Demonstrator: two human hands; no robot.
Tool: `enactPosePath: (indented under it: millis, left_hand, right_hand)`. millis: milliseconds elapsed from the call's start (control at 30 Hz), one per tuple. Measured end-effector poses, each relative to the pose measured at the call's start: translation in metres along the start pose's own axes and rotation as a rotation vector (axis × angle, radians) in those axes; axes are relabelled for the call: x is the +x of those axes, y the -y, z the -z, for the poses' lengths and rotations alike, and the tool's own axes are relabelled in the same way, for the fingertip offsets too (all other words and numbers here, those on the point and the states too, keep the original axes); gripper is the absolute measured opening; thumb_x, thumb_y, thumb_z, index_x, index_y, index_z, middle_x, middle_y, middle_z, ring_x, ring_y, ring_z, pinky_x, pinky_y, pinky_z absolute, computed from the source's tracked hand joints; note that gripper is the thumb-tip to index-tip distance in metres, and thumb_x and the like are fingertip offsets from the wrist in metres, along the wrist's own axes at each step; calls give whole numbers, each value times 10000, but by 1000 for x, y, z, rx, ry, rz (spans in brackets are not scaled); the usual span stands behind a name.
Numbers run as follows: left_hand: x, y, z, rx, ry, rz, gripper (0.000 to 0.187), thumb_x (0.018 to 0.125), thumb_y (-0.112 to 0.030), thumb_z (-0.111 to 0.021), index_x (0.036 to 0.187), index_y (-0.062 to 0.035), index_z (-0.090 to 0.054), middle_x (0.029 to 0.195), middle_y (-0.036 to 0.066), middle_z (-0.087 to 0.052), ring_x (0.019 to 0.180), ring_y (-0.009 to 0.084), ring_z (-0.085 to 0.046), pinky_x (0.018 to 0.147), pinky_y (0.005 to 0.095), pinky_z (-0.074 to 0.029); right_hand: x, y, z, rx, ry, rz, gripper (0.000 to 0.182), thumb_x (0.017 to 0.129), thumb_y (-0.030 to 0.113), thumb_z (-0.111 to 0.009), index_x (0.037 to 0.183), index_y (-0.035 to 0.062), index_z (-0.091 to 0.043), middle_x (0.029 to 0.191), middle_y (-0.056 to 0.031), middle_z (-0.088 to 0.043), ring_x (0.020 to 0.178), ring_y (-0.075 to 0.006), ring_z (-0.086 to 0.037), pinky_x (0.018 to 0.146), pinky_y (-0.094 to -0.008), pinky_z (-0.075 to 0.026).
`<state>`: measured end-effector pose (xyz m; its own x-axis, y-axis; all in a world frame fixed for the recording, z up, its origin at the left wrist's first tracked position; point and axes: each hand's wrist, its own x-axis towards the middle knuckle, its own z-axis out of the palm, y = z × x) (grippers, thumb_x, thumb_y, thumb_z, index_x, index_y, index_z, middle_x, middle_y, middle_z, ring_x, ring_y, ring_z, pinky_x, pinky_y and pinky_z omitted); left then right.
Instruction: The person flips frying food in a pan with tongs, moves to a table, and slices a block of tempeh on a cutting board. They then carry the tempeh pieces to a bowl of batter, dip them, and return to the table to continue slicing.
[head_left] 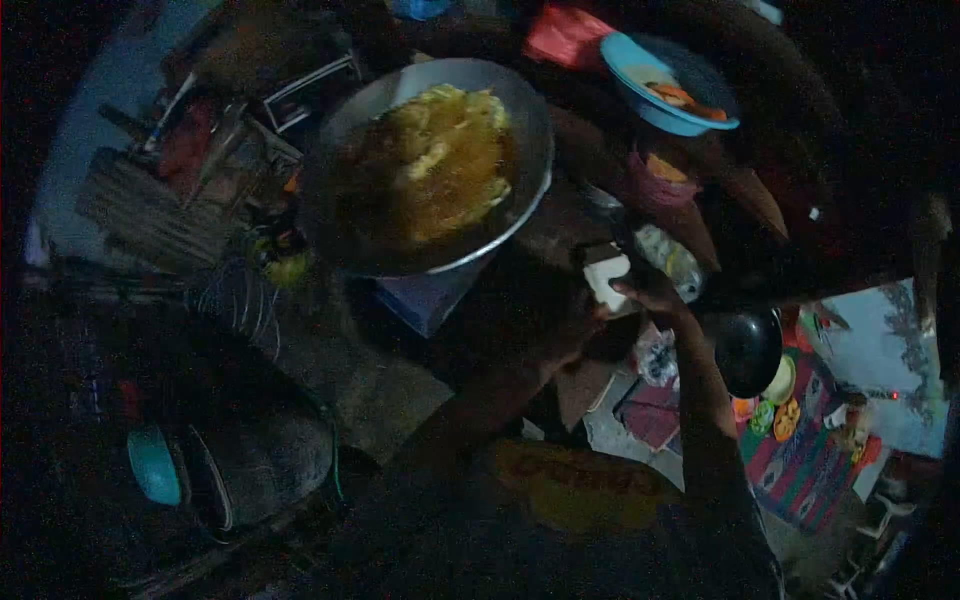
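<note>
A small white packet point(607, 277) with a dark top end sits between my two hands, right of the big pan. My left hand point(592, 312) is closed on its lower side, partly lost in shadow. From the right, my right hand point(648, 290) grips the same packet, with the thumb pressed on its face. A wide metal pan point(546, 186) holds yellow-brown food point(440, 160) in sauce. Just beyond my right hand lies a clear plastic bag point(668, 258) with pale contents.
A light blue bowl point(622, 55) with orange pieces stands at the back right, beside a red bag point(565, 38). A black wok point(745, 350) and a striped mat point(800, 470) with small dishes are at the right. Firewood point(150, 210) lies left; a teal bowl point(155, 465) is lower left.
</note>
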<state>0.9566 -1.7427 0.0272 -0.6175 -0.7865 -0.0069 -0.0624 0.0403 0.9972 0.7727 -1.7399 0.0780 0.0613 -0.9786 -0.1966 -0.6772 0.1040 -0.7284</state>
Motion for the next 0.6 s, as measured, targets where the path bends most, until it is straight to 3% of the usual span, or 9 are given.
enactPosePath:
  millis: [67,133,167,267,333,400,467,533,600]
  left_hand:
    - [14,21,-14,-33,6,106,561,811,-393,-504,1211,-26,-361,1150,109,-425,1032,204,-418,866,325,-359]
    - [50,95,-43,-263,32,330,612,811,-447,-458,1248,-39,-327,1235,125,-367,1122,220,-345,919,335,-292]
    - [75,144,-60,-385,37,428,637,811,-474,-436,1267,-46,-311,1277,133,-338,1167,228,-308,945,339,-259]
    - [33,39,-34,-221,125,569,654,809,-502,-414,1272,-52,-306,1289,125,-327,1172,231,-303,954,337,-244]
    - [25,16,-28,-183,165,612,666,807,-520,-400,1275,-55,-303,1297,120,-320,1175,233,-300,960,335,-234]
    - [18,1,-26,-146,193,638,678,806,-538,-386,1278,-59,-300,1305,114,-314,1178,235,-296,966,333,-225]
    - [17,-3,-23,-191,209,708,690,805,-548,-370,1282,-56,-291,1308,108,-312,1185,227,-290,968,328,-222]
    - [20,7,-30,-220,257,788,701,805,-558,-355,1286,-53,-282,1312,101,-310,1193,220,-284,971,323,-220]
    - [25,45,-43,-143,139,668,700,804,-566,-341,1269,-44,-315,1299,109,-329,1168,220,-322,951,333,-250]
  right_hand:
    - [-3,-55,-12,153,-87,-7,481,721,336,-647,1032,-10,-528,970,-126,-573,893,-173,-517,777,-304,-401]
    - [-11,-132,-31,-33,-284,15,386,766,258,-608,1035,-4,-516,925,-96,-582,845,-160,-528,719,-290,-415]
    - [-24,-109,-31,22,-403,-60,380,779,250,-590,1048,-5,-501,936,-97,-574,849,-164,-526,723,-296,-413]
    - [-102,-32,-43,292,-530,-13,365,816,222,-534,1096,0,-460,1009,-108,-541,891,-164,-509,749,-307,-401]
    - [-137,-98,-91,266,-560,-229,379,831,230,-508,1131,11,-431,1051,-124,-522,926,-175,-498,758,-307,-396]
    - [-185,-103,-144,226,-765,-147,353,844,242,-489,1121,28,-441,976,-112,-529,877,-168,-495,702,-288,-401]
    - [-226,-63,-167,703,-625,-633,313,853,244,-471,1093,43,-462,913,-106,-527,770,-159,-501,647,-278,-398]
    - [-267,-104,-210,704,-528,-768,251,841,216,-495,1034,56,-483,865,-97,-518,694,-145,-487,623,-273,-397]
    - [-294,-74,-227,990,-641,-807,183,832,143,-508,993,58,-489,851,-96,-517,672,-138,-488,610,-256,-396]
